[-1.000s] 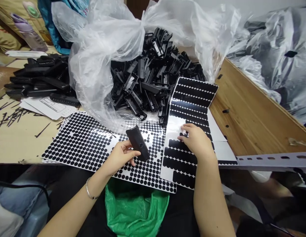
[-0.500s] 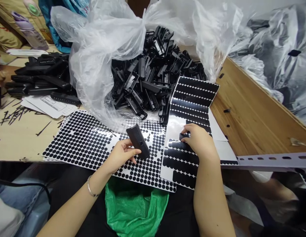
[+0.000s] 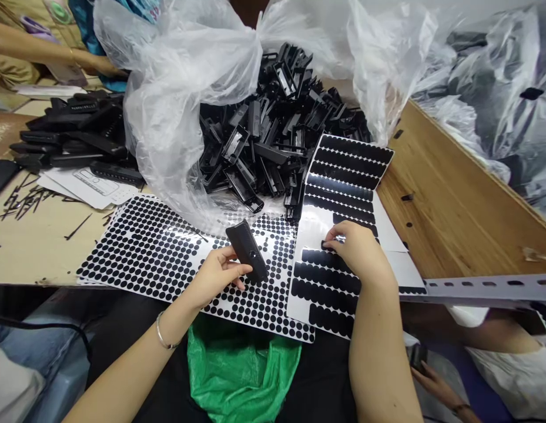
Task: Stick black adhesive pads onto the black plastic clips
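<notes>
My left hand [image 3: 220, 271] grips a black rectangular plastic part [image 3: 247, 251] by its lower left side, thumb in front, above a white sheet of round black stickers [image 3: 158, 258]. A small round mark shows on the part's face. My right hand [image 3: 354, 247] pinches a small black sticker [image 3: 328, 244] between thumb and fingertips. It is over a second sheet [image 3: 314, 232] with rows of larger black stickers, beside a stretch of bare white backing. Whether the sticker is fully off the sheet I cannot tell.
Black plastic parts [image 3: 264, 147] lie heaped in a clear plastic bag [image 3: 167, 106] behind the sheets. More black parts [image 3: 79, 135] are piled left. A wooden board [image 3: 449, 217] stands right, and a green bag [image 3: 244, 370] hangs below. Another person's arm [image 3: 43, 47] reaches in at upper left.
My right hand has shifted slightly right, the sticker still in its fingertips. My left hand keeps the plastic part nearly in place. Another person's arm has come in at upper left.
</notes>
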Demonstrator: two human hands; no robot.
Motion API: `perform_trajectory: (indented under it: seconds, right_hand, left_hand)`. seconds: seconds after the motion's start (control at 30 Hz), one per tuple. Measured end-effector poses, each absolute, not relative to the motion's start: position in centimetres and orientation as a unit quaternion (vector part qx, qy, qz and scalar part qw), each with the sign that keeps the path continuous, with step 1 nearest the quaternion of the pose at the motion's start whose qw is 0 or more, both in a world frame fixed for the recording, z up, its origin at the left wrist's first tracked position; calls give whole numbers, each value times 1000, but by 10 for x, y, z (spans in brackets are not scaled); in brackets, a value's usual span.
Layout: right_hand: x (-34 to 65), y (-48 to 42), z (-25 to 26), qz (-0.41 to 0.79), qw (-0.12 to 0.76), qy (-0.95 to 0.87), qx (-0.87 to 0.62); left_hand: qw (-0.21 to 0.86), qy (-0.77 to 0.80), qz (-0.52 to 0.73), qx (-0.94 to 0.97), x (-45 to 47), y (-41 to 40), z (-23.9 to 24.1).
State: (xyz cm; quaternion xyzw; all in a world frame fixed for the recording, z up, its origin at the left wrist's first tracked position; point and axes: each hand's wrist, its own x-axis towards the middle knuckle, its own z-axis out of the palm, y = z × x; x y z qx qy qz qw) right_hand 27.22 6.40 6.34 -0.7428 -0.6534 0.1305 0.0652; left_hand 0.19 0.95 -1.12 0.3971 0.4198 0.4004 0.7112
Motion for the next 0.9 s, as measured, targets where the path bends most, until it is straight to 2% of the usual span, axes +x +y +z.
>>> perform_trajectory:
  seconds: [0.2,0.27,0.37,0.43,0.5,0.57,0.63,0.9]
  right_hand:
    - [276,63,63,182,130,-645,-731]
    - [272,62,61,176,232,-634,-717]
    - [253,56,60,158,459,-585,-650]
    - [236,50,60,231,541,-574,-570]
    - [219,43,60,373,529,-585,-489]
    - [205,36,60,500,462,-597,-424]
    - [196,31,58,570,397,-607,-386]
    - [192,28,52,575,331,-633,-399]
  left_hand:
    - [715,418,409,383,3,9,-10]
    - [713,420,417,377,3,10,-9]
    - [706,422,441,360,3,10,-7]
    - [705,421,454,346,3,11,-7]
    - [714,410,446,351,3,11,-8]
    - [728,390,422,374,3,11,-8]
    - [738,375,401,393,4,10,-9]
    - [735,391,404,379,3,9,-7]
